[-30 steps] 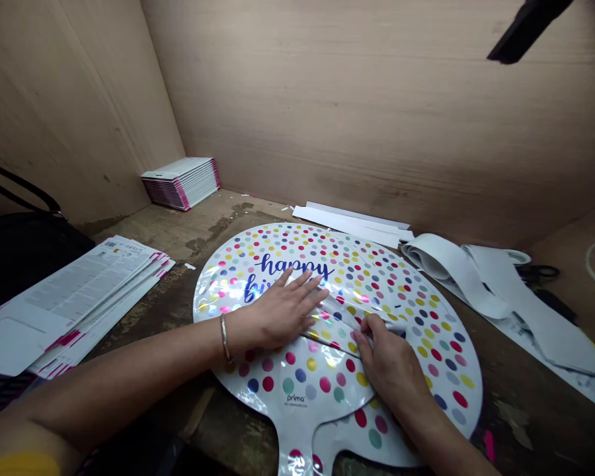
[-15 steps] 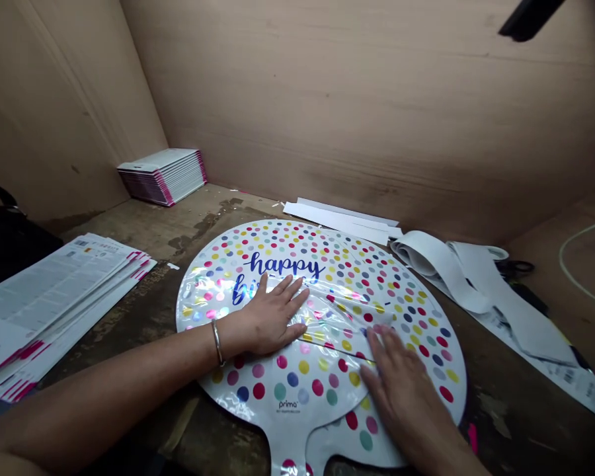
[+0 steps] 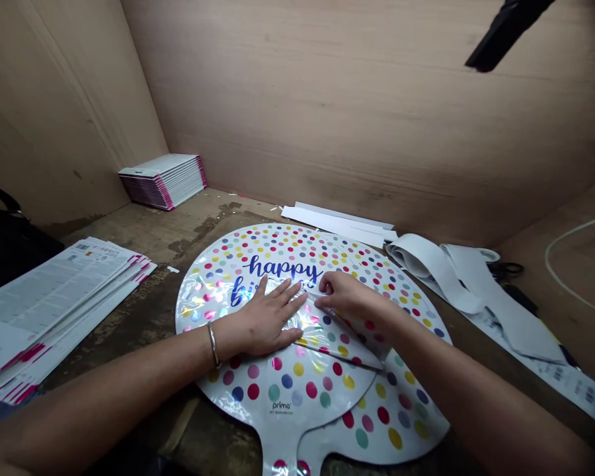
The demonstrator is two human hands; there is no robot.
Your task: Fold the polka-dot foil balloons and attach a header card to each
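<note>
Two overlapping round foil balloons with coloured dots lie flat on the table; the upper balloon (image 3: 297, 383) reads "happy" and "prima". Spread flat on its middle is my left hand (image 3: 272, 317), a metal bangle at the wrist, covering part of the lettering. My right hand (image 3: 342, 294) is just right of it, fingers curled and pinched at a folded flap (image 3: 337, 337) of the upper balloon. The lower balloon (image 3: 391, 423) shows to the right, partly under my right forearm.
Printed cards (image 3: 54, 297) lie at left, with a black bag (image 3: 14, 244) behind. A card stack (image 3: 166, 182) sits in the back corner. White strips (image 3: 340, 225), a label roll (image 3: 436, 271) and black scissors (image 3: 508, 269) lie behind and right.
My right hand has moved up and left across the balloon, from spread fingers to a pinch at the flap. The flap's right side has lifted. My left hand stays in place.
</note>
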